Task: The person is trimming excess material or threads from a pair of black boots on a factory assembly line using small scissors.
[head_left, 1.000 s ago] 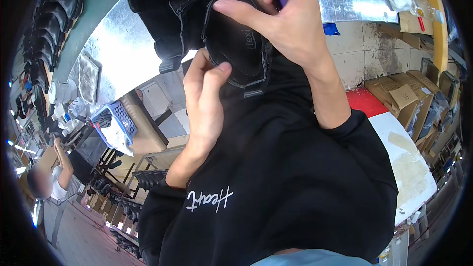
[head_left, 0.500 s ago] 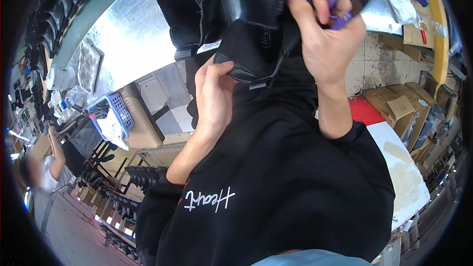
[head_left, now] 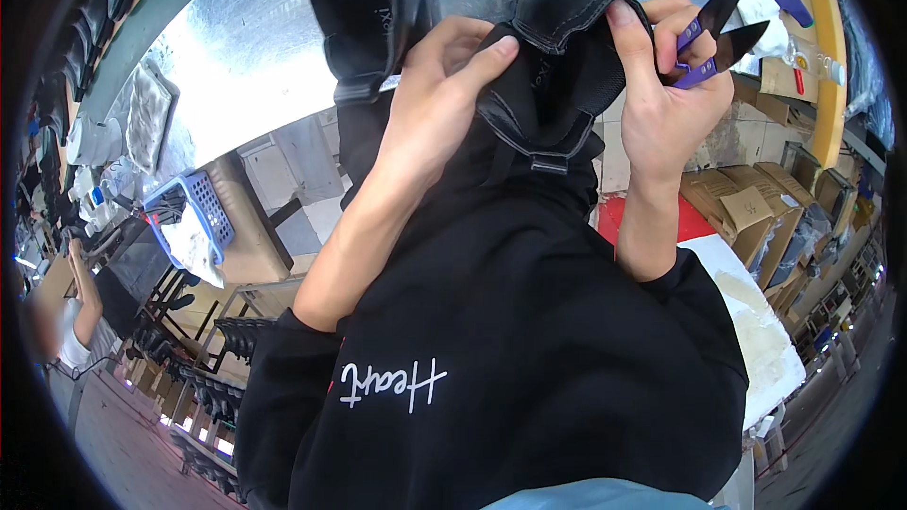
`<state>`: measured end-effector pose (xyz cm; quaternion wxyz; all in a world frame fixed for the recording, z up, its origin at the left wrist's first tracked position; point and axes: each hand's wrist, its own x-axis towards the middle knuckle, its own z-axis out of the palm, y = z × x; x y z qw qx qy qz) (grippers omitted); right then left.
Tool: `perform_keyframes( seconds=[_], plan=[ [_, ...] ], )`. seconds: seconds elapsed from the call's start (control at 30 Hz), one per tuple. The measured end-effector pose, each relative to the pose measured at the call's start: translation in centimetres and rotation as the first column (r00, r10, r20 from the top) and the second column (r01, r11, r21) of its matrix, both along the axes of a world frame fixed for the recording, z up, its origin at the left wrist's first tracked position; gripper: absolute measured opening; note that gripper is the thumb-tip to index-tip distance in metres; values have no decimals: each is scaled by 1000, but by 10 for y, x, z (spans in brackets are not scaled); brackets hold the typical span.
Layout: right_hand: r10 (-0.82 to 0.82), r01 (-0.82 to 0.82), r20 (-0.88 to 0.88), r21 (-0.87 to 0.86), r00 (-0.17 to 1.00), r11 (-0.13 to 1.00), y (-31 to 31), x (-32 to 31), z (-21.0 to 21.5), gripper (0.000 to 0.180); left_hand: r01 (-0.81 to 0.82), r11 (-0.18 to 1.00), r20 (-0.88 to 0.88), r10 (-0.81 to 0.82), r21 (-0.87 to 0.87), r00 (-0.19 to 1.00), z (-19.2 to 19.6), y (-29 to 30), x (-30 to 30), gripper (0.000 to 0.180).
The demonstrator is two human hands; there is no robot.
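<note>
A black leather ankle boot (head_left: 557, 14) is held at the edge of the metal worktop, its opening turned toward me and its pull loop at the near end. My left hand (head_left: 439, 99) pinches the left side of the boot's rim between thumb and fingers. On the opposite side my right hand (head_left: 666, 85) grips the rim with the thumb over it. That same hand also carries purple-handled scissors (head_left: 704, 47), their dark blades spread and pointing up to the right, away from the boot. Left of it lies a second black boot (head_left: 364, 28), untouched.
The shiny metal worktop (head_left: 255, 57) curves across the front. A blue basket (head_left: 213, 212) with a white cloth stands lower left, near a co-worker (head_left: 80, 312). Cardboard boxes (head_left: 746, 208) and a white board (head_left: 746, 321) are at the right. Rows of boots (head_left: 99, 14) line the far left.
My left hand has moved up and right, from the near edge of the boot's opening to its left rim. The boot has shifted right and its opening is spread wider. The scissors now point further right.
</note>
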<state>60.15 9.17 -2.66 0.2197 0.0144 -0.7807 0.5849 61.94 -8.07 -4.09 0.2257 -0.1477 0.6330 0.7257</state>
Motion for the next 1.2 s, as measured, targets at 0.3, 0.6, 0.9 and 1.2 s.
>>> perform_keyframes(
  seconds=[0.3, 0.6, 0.9, 1.2],
  plan=[
    [-3, 3, 8, 7, 1000, 1000, 2, 0, -4, 39, 120, 810, -352, -377, -574, 857, 6, -13, 4, 41],
    [28, -22, 46, -121, 999, 992, 2, 1, -1, 38, 46, 889, -705, -391, -455, 592, 7, -11, 5, 38],
    [49, -51, 98, 13, 994, 999, 5, 4, 2, 37, 131, 820, -323, -359, -557, 876, 31, 10, -7, 20],
    [28, -29, 29, 23, 999, 999, 3, 4, -2, 39, 308, 509, -117, -642, -804, 757, 21, 22, -38, 27]
  ],
)
